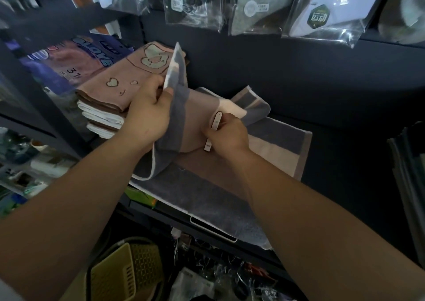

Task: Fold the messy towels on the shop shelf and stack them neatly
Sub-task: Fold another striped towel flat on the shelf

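Note:
A grey, brown and pale pink striped towel [195, 107] is lifted over the dark shelf [345, 153]. My left hand [147, 114] grips its upper left part, and one corner sticks up above my fingers. My right hand [226, 135] pinches the towel's middle beside a white tag [215, 125]. Under it another striped towel [271, 148] lies spread flat, with its grey end [207, 206] hanging over the shelf's front edge. At the left stands a neat stack of folded pink towels [110, 89] with heart and bear prints.
Packaged goods in clear bags [253, 3] hang above the shelf's back panel. Packs of gloves [76, 56] lie behind the pink stack. A yellow plastic basket [124, 270] and clutter sit on the floor below. More items stand at the right edge [411, 158].

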The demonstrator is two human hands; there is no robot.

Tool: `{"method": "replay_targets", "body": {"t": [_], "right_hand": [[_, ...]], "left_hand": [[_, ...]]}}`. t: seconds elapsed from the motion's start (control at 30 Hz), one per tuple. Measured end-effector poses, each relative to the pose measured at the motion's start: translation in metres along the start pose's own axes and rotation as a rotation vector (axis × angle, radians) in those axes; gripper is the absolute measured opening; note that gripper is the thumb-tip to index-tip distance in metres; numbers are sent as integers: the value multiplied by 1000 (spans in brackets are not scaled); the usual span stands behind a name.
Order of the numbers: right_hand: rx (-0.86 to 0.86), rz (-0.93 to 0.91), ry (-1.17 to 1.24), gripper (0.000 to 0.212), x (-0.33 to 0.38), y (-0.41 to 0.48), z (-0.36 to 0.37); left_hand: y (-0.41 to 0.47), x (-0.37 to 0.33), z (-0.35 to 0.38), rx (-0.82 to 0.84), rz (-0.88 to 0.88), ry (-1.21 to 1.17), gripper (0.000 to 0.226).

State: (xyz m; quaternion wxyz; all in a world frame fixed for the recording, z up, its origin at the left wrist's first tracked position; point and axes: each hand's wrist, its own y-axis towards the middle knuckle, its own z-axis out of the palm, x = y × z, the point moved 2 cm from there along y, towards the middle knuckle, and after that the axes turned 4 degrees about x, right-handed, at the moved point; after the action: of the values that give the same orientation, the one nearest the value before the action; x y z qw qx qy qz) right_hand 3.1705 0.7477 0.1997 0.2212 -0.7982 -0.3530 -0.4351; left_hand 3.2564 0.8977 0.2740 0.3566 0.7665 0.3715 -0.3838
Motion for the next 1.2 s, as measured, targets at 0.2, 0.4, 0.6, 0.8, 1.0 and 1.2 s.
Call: {"method": "replay_targets", "body": {"t": [0.2,0.4,0.6,0.8,1.0,1.2], "right_hand": [[46,14,41,19,1,-6,-21],[50,-199,-350,31,-22,-23,-76],[177,-336,-925,51,-51,-44,-98],[306,-231,-333,40,-64,-57,-122],[81,105,259,32,-52,-37,-133],[238,-167,-404,41,-19,-7,-91]], "left_hand": [[1,-1,-5,-19,-7,-29,16],[-10,-8,-2,40,45,-24,15],[-45,-27,17,351,296,79,6],[-94,-13,43,776,384,221,13],[-123,0,69,730,391,247,40],[-132,-9,90,516,513,506,63]]}}
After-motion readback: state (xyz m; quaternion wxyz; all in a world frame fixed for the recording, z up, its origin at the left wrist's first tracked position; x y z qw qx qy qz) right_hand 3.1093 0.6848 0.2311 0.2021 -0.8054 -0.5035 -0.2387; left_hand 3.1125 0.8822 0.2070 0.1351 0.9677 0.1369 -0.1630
